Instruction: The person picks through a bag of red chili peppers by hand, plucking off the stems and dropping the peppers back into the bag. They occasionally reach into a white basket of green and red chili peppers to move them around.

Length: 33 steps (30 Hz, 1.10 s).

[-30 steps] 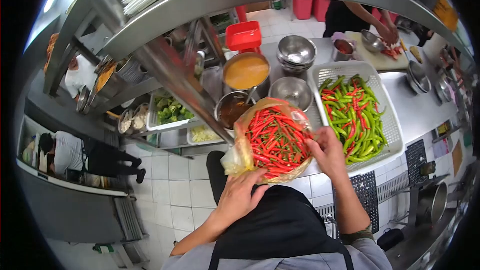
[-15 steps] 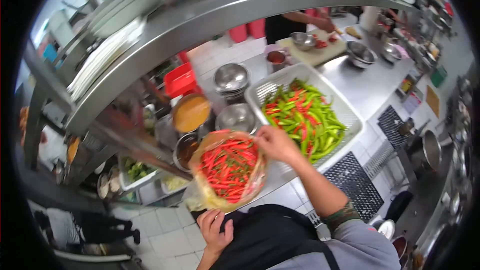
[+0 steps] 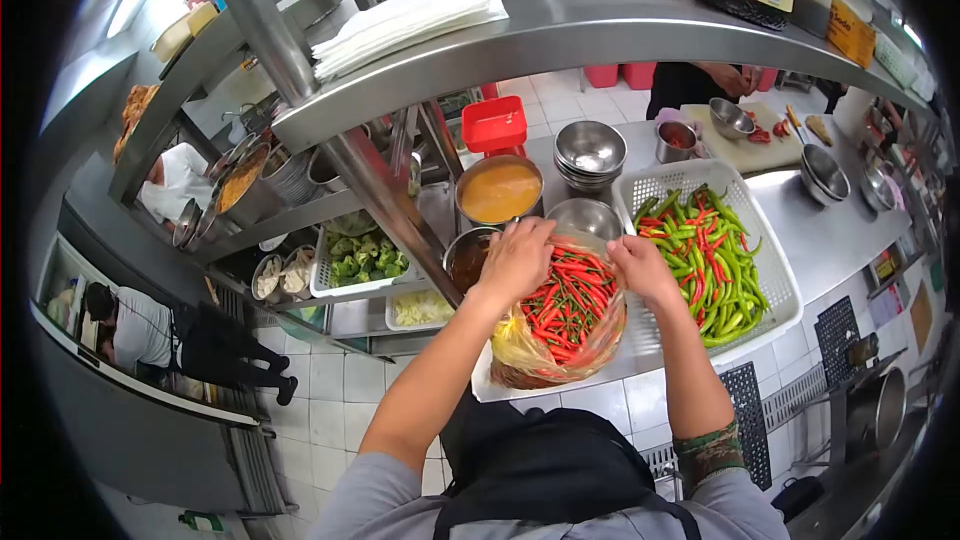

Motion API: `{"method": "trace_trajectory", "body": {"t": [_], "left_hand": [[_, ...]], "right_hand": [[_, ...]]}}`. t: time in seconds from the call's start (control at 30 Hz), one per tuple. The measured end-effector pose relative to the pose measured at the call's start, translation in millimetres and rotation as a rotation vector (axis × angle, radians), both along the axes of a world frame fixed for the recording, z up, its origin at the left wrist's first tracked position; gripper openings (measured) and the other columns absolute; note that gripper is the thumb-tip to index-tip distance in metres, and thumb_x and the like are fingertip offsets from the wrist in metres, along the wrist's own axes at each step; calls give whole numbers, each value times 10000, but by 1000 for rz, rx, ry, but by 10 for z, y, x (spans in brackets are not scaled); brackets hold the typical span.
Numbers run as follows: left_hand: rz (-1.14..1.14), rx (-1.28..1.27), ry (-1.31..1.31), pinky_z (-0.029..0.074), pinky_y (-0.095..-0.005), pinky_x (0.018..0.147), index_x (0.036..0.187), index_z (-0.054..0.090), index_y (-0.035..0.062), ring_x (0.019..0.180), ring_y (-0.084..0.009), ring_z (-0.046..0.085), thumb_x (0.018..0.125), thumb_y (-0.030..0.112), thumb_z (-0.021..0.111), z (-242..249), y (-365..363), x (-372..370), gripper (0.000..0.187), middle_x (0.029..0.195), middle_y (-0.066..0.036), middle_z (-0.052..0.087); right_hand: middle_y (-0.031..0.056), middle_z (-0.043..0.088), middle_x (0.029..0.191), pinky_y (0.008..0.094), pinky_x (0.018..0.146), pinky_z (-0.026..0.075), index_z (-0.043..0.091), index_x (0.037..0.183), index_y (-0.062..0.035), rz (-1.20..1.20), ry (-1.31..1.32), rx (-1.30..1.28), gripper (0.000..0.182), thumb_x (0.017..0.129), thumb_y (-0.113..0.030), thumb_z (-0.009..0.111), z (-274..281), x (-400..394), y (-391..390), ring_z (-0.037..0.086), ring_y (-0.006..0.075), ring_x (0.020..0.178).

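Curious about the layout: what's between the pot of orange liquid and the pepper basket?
A stack of steel bowls and a single steel bowl, in the head view.

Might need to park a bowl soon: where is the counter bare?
The widest bare patch of the steel counter is bordered by the pepper basket on its left and the nested bowls beyond. Left of the basket looks crowded: the chili bag, single bowl and bowl stack sit close together.

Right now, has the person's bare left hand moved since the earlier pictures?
Yes, forward: the left hand is now closer to the round metal pot of orange liquid.
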<state>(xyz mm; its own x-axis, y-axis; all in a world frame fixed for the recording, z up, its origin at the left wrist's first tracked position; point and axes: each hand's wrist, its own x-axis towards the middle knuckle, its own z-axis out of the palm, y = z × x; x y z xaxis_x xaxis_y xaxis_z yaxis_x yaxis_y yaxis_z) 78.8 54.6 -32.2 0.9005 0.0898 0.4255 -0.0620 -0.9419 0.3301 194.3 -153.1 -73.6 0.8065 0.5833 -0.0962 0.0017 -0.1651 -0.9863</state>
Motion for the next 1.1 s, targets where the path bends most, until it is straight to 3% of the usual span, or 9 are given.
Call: {"method": "trace_trajectory", "body": {"t": [0.13,0.23,0.27,0.37,0.47,0.53,0.67,0.83,1.1], "left_hand": [[27,-74,83,472,-455,884,978,686,59,969,-361,626,923,206,589,-37,103,75,184,950,-164,668],[16,-201,152,482,-458,862,945,691,43,952,-379,625,930,218,588,-71,224,105,204,940,-180,665],[36,-197,152,483,-466,851,943,695,35,932,-390,625,935,228,580,-104,260,119,225,925,-202,658],[105,-174,194,478,-456,860,1011,693,41,951,-371,627,911,192,620,-5,308,63,195,957,-185,660],[196,96,-156,466,-439,892,1088,675,47,989,-344,625,869,153,674,361,-20,-206,243,1016,-155,663],[43,61,-186,447,-423,928,1138,654,54,1040,-313,615,826,125,719,523,-192,-491,327,1072,-128,663],[-236,-41,193,426,-429,975,1082,687,60,1078,-293,603,818,148,742,564,-486,-1205,284,1063,-102,671],[-141,-66,232,401,-464,1041,1051,714,70,1129,-297,594,850,194,738,419,-537,-1595,237,1066,-90,680],[-72,-100,258,388,-487,1078,1093,704,67,1183,-310,575,876,204,712,440,-574,-1682,257,1104,-99,673]], "right_hand": [[34,632,724,319,627,460,627,860,-13,-111,-162,98,216,935,-216,635,-358,88,103,562,130,670],[88,645,733,352,639,482,639,900,-34,-119,-313,-240,132,890,-165,657,-249,55,30,608,208,664],[128,634,734,392,663,499,645,913,-55,-153,-382,-336,106,862,-144,671,-72,-40,-24,632,287,684],[127,630,769,410,683,502,642,917,-47,-292,-580,-217,114,862,-141,678,149,-185,-44,646,307,728],[131,628,826,418,710,507,658,921,-45,-243,-726,-160,124,864,-154,681,526,-340,-3,651,317,781],[137,628,868,421,728,511,672,923,-46,-67,-731,-175,125,863,-156,682,632,-416,40,651,325,812],[150,640,915,453,769,521,697,930,-51,43,-785,-349,154,866,-188,666,584,-453,158,657,353,862],[165,649,958,490,806,523,695,944,-49,49,-817,-519,169,860,-191,658,535,-426,337,659,375,924],[156,633,923,483,769,517,668,927,-47,48,-893,-504,157,856,-185,650,551,-407,375,644,378,882]]}}
